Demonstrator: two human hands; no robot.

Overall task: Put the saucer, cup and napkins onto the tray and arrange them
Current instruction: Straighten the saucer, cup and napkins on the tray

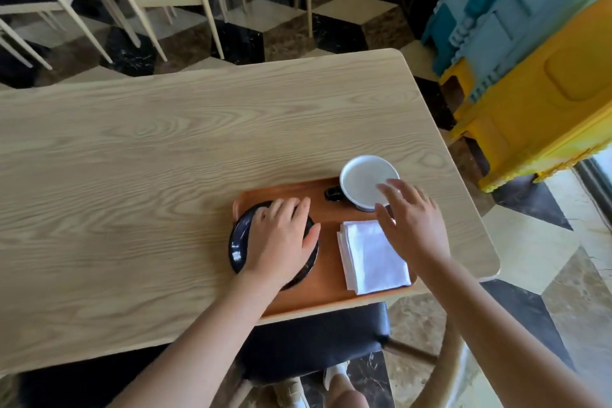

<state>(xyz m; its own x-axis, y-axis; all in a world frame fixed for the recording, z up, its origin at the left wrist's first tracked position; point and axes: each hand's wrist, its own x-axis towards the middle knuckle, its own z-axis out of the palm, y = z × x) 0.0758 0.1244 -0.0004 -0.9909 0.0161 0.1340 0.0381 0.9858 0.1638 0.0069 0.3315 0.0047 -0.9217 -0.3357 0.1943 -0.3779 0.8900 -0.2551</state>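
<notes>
- Saucer (239, 238), cup (364, 180) and napkins (372, 257) all sit on the tray (326, 298), lower centre of frame.
- Arranging step in hand, by judgement.
- Left hand (281, 237): grip flat on saucer, fingers together, not clamped.
- Right hand (412, 223): grip spread apart, holding nothing, hovering between cup and napkins.
- Next: shift saucer inward from the tray's left rim.

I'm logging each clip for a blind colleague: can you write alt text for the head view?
A person's left hand lies flat on a black saucer at the left end of a wooden tray on a pale wooden table. The open right hand hovers between a stack of white napkins and a white-lined cup at the tray's far right corner.
</notes>
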